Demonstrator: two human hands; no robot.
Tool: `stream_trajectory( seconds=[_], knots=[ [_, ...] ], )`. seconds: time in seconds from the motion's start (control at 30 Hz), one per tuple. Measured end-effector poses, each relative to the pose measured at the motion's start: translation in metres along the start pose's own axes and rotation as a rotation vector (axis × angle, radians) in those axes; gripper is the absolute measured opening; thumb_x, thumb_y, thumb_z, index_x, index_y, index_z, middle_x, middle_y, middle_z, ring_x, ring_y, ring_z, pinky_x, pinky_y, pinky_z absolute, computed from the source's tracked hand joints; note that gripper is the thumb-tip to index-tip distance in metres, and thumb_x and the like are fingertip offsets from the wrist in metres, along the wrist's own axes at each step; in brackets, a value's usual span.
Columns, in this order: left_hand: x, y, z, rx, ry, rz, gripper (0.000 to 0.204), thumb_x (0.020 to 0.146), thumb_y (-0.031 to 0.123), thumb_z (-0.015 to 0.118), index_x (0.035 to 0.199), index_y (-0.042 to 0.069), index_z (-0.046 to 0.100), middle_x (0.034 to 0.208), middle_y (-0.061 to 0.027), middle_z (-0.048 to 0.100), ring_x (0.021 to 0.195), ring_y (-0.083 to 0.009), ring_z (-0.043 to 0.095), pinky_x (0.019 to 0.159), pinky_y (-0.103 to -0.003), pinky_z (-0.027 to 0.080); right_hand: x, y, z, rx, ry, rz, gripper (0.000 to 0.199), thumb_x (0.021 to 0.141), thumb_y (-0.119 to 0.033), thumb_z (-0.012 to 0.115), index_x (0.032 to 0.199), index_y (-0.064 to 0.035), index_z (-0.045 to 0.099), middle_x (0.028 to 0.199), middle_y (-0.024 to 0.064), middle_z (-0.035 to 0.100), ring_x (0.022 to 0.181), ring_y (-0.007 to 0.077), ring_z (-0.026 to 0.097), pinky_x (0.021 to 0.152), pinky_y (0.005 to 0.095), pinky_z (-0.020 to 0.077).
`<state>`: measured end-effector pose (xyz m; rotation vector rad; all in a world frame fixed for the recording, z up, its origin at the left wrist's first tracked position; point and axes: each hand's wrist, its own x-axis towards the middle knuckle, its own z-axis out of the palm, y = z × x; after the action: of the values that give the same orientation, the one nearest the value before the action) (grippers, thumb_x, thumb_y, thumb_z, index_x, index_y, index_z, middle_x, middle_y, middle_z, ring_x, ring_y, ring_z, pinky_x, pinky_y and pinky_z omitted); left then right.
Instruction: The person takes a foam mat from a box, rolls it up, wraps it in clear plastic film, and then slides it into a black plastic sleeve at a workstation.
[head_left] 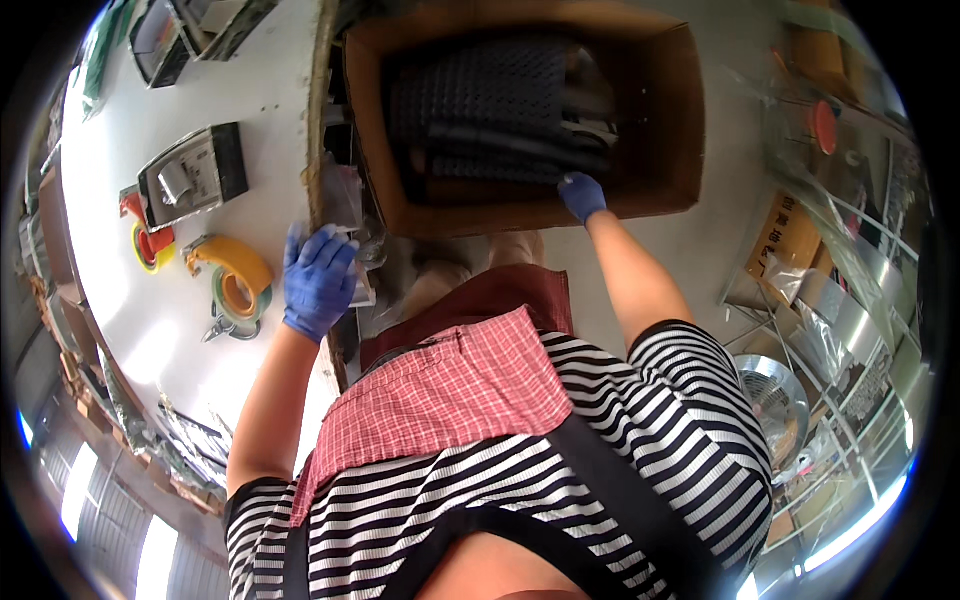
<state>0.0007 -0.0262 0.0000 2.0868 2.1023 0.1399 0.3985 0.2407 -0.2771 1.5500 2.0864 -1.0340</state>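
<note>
A deep brown cardboard box (650, 207) stands on the floor ahead of me. Inside it lie dark sheets with a raised, bumpy pattern (500, 85), and a dark, motion-blurred strip (510, 145) crosses their near part. My right hand (582, 197), in a blue glove, is at the box's near side, fingers curled in; shadow and blur hide what they grip. My left hand (320, 280), also blue-gloved, rests at the white table's edge with its fingers stretched out and holds nothing. Beside it on the table is a yellow tape dispenser (240, 262).
Scissors (232, 328), a red-and-yellow tape holder (150, 238) and an open dark-edged bin (195, 178) are on the table (270, 150). More bins stand at its far end. To my right are a metal fan (772, 400), wire racks and a cardboard piece (783, 238).
</note>
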Motion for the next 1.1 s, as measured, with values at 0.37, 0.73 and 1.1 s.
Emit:
stream_trajectory(
  seconds=[0.37, 0.73, 1.1],
  knots=[
    [0.006, 0.003, -0.003, 0.073, -0.109, -0.038, 0.024, 0.084, 0.014, 0.065, 0.107, 0.014, 0.073, 0.112, -0.001, 0.071, 0.119, -0.0216, 0.059, 0.119, -0.055, 0.027, 0.179, -0.024, 0.034, 0.15, 0.184, 0.328, 0.05, 0.093, -0.03, 0.058, 0.135, -0.0035, 0.055, 0.13, 0.0226, 0.064, 0.127, 0.0387, 0.057, 0.108, 0.0457, 0.0458],
    [0.004, 0.01, 0.002, 0.15, -0.117, -0.039, 0.03, 0.084, 0.012, 0.057, 0.109, 0.015, 0.072, 0.108, -0.0031, 0.072, 0.117, -0.023, 0.061, 0.119, -0.055, 0.025, 0.135, -0.14, 0.014, -0.096, 0.023, -0.523, 0.027, 0.093, -0.02, 0.049, 0.1, -0.0065, 0.071, 0.109, 0.019, 0.071, 0.101, 0.0353, 0.068, 0.089, 0.0447, 0.0549],
    [0.035, 0.03, -0.008, 0.15, -0.065, -0.106, 0.039, 0.094, 0.032, 0.061, 0.127, 0.01, 0.065, 0.123, -0.0053, 0.067, 0.127, -0.0249, 0.054, 0.121, -0.057, 0.023, -0.117, -0.24, -0.057, 0.531, -0.528, -0.85, 0.03, 0.095, -0.034, 0.063, 0.116, -0.0144, 0.07, 0.087, 0.016, 0.07, 0.076, 0.0343, 0.068, 0.071, 0.0434, 0.0546]
  ],
)
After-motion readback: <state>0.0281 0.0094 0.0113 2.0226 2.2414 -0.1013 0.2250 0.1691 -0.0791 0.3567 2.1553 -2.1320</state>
